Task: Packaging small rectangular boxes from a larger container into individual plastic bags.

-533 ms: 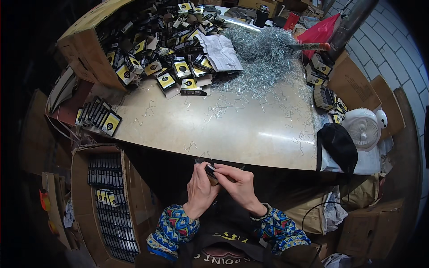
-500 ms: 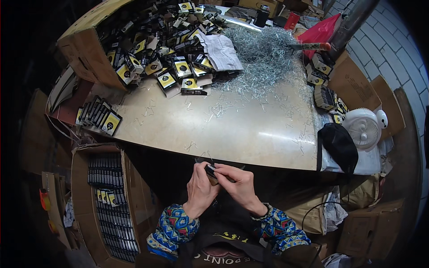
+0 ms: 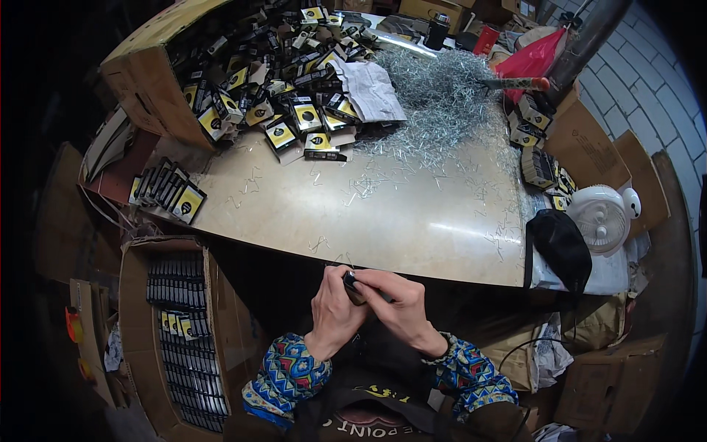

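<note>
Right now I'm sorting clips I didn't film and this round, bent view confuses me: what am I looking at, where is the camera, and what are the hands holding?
The camera sits on a person's head and looks down, so straight edges curve. No machine here: the left hand and right hand meet just below the table edge, both gripping one small dark item, too small to identify. On the metal table lie a heap of silvery wire pieces and many small black-and-yellow packets spilling from a cardboard box. A carton of packed rows sits lower left; a white fan at right.
</note>
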`<state>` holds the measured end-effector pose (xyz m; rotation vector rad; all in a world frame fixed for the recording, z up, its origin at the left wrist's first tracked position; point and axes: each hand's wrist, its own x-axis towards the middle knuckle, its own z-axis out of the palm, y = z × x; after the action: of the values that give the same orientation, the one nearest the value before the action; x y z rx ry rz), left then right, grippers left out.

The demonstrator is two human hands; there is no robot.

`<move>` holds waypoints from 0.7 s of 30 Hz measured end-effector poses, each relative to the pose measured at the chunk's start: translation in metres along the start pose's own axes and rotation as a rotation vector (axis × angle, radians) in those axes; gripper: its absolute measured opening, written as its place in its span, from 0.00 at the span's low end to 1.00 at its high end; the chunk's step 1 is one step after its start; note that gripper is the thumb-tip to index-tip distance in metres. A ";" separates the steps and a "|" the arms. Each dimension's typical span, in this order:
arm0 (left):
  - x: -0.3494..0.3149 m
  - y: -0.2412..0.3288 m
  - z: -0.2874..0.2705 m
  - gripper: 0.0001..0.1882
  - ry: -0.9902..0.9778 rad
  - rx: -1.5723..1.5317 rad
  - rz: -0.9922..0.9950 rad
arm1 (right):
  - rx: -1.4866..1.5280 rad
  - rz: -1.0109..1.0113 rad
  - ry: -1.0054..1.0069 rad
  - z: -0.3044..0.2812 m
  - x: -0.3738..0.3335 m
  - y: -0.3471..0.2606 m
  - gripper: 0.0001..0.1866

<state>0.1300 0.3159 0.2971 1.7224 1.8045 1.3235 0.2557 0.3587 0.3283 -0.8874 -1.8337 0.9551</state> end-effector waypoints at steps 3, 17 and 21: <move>-0.002 0.001 -0.001 0.27 0.011 -0.019 0.017 | 0.021 0.058 -0.068 -0.007 0.003 0.000 0.10; -0.003 0.001 0.006 0.24 -0.029 -0.038 -0.165 | -0.119 -0.056 -0.027 0.009 -0.013 0.005 0.14; 0.002 0.010 0.003 0.25 -0.047 -0.075 -0.213 | 0.129 0.098 0.072 0.010 -0.016 0.009 0.13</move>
<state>0.1376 0.3176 0.3038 1.4637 1.8296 1.2364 0.2541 0.3460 0.3113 -0.9270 -1.6614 1.0764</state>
